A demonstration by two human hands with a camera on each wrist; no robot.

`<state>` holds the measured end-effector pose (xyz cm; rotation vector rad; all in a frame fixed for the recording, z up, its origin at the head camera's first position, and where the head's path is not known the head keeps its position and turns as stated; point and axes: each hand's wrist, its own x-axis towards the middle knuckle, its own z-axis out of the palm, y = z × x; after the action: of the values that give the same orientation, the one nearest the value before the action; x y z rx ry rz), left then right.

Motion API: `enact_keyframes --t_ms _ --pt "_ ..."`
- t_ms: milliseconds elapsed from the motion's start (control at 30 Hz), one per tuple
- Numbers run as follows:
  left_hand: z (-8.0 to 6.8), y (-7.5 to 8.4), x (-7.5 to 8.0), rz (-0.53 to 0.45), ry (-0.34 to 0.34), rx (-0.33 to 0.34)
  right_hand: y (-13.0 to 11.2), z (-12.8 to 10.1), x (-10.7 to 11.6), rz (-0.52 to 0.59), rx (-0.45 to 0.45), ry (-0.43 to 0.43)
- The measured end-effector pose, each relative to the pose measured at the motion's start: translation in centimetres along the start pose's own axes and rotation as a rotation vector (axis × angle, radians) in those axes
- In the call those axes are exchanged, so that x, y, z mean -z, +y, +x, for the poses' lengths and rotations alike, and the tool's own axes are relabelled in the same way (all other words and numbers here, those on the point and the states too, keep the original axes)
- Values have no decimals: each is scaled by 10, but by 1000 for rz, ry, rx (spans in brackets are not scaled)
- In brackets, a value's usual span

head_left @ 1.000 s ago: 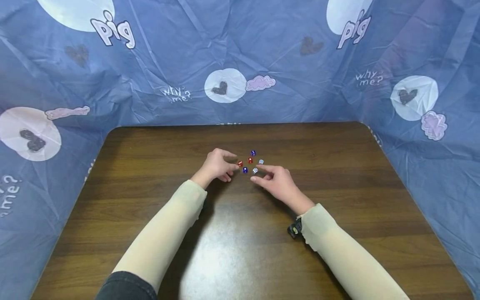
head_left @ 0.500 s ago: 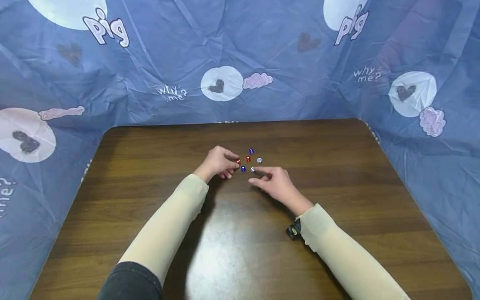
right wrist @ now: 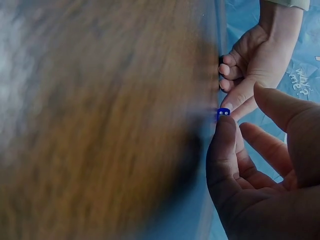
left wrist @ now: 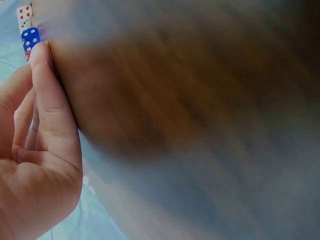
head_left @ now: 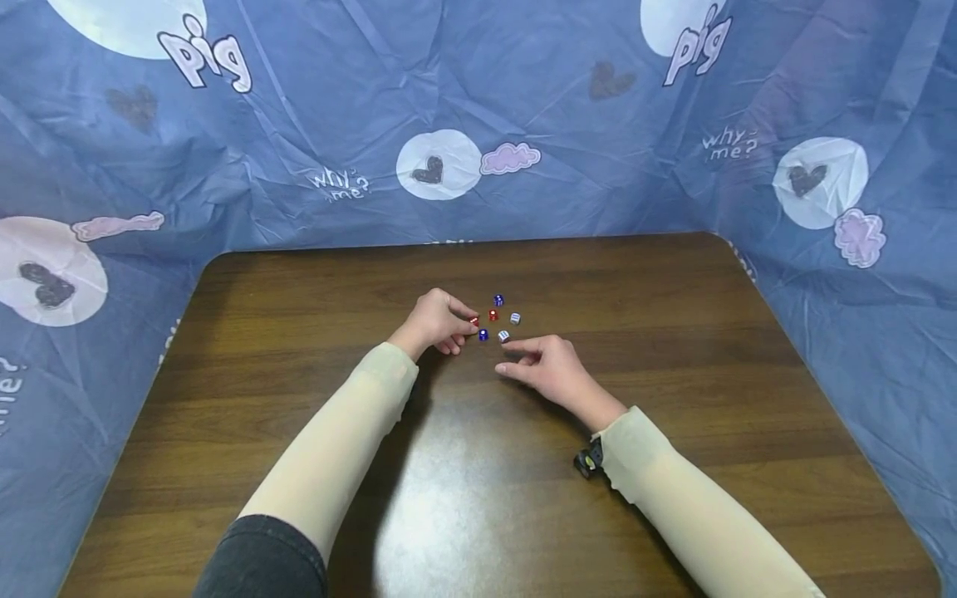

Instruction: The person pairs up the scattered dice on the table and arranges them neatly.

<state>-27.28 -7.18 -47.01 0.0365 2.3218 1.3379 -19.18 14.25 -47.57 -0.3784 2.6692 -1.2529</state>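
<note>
My left hand [head_left: 434, 322] has thumb and index finger on either side of a red die [head_left: 474, 321], pinching it at the left of a small cluster. Beside those fingertips lies a blue die [head_left: 483, 335]; a second red die [head_left: 493, 315] is just right of the pinched one. My right hand [head_left: 552, 367] is spread, thumb apart from the index finger, whose tip is right at the near white die [head_left: 503, 335]. In the left wrist view, a blue die [left wrist: 31, 39] and a white die [left wrist: 25, 16] show beyond the fingertips, the red one mostly hidden.
Another white die [head_left: 515, 318] and another blue die [head_left: 498, 300] lie at the back of the cluster. All rest on a brown wooden table [head_left: 643, 299], with a blue printed cloth [head_left: 523, 75] hanging behind it. A black device [head_left: 588, 459] sits at the right wrist.
My left thumb and index finger have closed on the red die. My right index finger reached to the near white die, which shifted slightly, and then drew back a little toward me.
</note>
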Motion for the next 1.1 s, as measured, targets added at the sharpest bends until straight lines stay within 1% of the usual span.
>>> enact_keyframes --t_ms 167,333,500,633,800,933,1100 --pt "2 -3 1 3 7 11 -1 0 0 -10 0 -12" --pt "2 -5 1 -16 9 21 -2 0 -1 -24 -15 -18" --pt "2 -5 1 -20 9 19 -1 0 -1 -28 -5 -17" --pt "0 -5 3 -18 8 30 -2 0 -1 -24 2 -18" --pt "-7 -6 6 -9 -8 37 -2 -1 -1 -14 -8 -24" --pt "-17 -5 5 4 -31 43 -2 -1 -1 -16 -8 -19" --pt "-32 -3 0 61 -27 17 -2 -1 -2 -21 9 0"
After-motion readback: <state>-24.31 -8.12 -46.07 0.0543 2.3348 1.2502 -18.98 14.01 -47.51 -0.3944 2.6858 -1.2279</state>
